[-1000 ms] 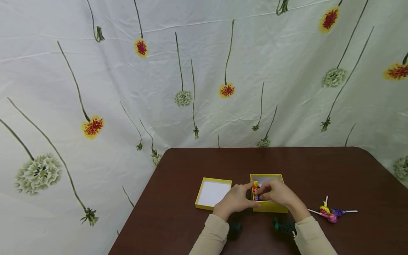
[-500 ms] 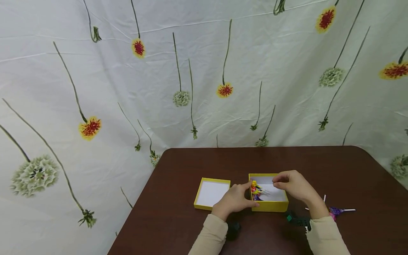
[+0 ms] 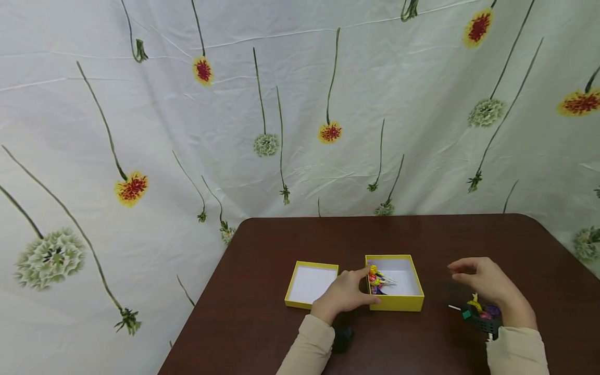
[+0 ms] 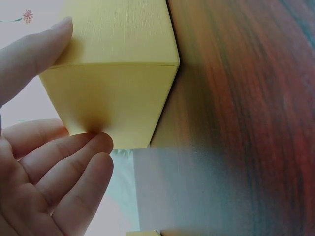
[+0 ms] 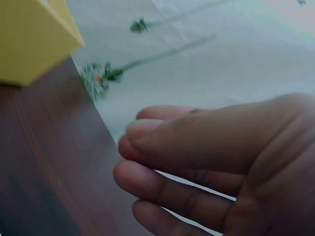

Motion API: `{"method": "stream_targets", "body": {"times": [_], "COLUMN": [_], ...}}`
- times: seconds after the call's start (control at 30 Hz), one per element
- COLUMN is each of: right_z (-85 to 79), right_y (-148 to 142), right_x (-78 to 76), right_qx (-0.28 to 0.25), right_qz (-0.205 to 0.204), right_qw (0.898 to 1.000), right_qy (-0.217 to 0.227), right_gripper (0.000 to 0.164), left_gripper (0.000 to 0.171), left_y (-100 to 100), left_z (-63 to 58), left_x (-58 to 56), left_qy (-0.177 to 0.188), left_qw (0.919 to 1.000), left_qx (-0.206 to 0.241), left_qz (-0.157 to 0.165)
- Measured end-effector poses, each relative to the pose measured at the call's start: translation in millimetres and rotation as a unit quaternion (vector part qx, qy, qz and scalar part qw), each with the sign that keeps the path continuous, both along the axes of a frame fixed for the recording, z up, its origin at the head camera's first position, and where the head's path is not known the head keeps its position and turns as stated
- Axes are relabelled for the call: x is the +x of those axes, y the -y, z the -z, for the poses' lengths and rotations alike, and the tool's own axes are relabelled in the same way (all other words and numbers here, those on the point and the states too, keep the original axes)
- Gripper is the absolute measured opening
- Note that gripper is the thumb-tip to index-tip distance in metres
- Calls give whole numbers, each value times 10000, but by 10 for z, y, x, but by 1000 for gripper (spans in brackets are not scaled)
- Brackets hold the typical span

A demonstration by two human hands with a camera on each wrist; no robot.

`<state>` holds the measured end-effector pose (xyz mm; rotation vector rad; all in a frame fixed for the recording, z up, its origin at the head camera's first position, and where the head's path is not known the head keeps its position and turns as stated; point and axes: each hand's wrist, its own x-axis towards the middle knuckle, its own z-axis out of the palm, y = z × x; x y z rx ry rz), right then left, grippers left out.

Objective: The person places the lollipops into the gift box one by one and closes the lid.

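A yellow open box (image 3: 398,303) with a white inside sits on the table in the head view. Several wrapped lollipops (image 3: 376,280) lie against its left inner wall, sticks pointing right. My left hand (image 3: 344,292) holds the box by its front left corner. In the left wrist view, the thumb (image 4: 39,51) is on one face of the box (image 4: 110,93) and the fingertips (image 4: 101,142) touch the adjoining one. My right hand (image 3: 494,285) hovers right of the box, fingers loosely bent and nothing between them. Below it, partly hidden, lie more lollipops (image 3: 475,302).
Left of the box lies a shallow yellow-edged lid (image 3: 311,284), white inside facing up. The dark brown table (image 3: 281,237) runs back to a white cloth (image 3: 422,146) printed with flowers. Black wrist cameras hang beneath both wrists.
My right hand has come out of the box and moved right, over the loose lollipops. Lollipop sticks inside the box are now uncovered. The left hand stays on the box corner.
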<state>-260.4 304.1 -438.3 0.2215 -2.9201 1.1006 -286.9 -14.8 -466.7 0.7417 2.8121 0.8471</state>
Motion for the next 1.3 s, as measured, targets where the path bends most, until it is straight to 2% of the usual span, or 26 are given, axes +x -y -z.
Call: {"method": "stream_targets", "body": {"times": [0.2,0.37,0.5,0.67,0.73,0.97,1.2,1.3], "right_z": [75,127,183,216,217,234,259,270], "right_y": [-194,-316,-382,-406,-405,-369,-344,-338], "right_x": [64,78,77,76,75,62,41,37], "right_qx": [34,-196,-363,-326,-210,30,-104,-8], "right_qz": [-61,-387,-814,-1026,-967,-341,-71,-67], "right_qw": [9980,9936,9884,9864,9876,9915,9896,9902], "right_qy": [621,1039,1229,1242,1217,1255,1434,1397], "right_gripper": [30,28,27,25,25,24,27,27], "left_gripper": [83,84,85,84,84,84,84,84], "left_y": [10,7,6,1,-2,-8,-9,-8], "left_z": [17,10,3,0,-5,-21,-23,-16], "left_x": [9,14,22,22,21,16,12,12], "left_qy": [19,-77,-72,-42,-30,1,0,8], "left_qw": [10000,9999,9999,9999,9999,10000,10000,10000], "left_qx": [-33,-36,-53,-65,-67,-80,-86,-91], "left_qz": [-23,72,77,64,72,38,25,33]}}
